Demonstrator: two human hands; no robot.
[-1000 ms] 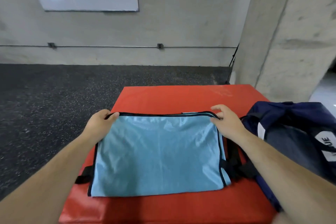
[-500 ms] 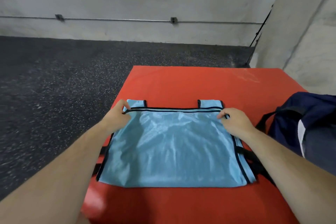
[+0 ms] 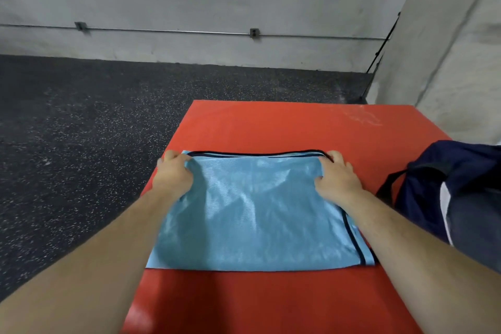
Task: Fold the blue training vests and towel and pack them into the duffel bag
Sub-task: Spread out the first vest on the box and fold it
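While left hand [image 3: 173, 176] and right hand [image 3: 337, 179] pinch its far corners, the glossy mesh vest [image 3: 257, 214] lies rectangular.

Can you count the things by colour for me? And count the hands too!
Light blue: 1, the vest
Dark blue: 1, the bag
Red: 1, the mat
Hands: 2, the left hand and the right hand
Total: 5
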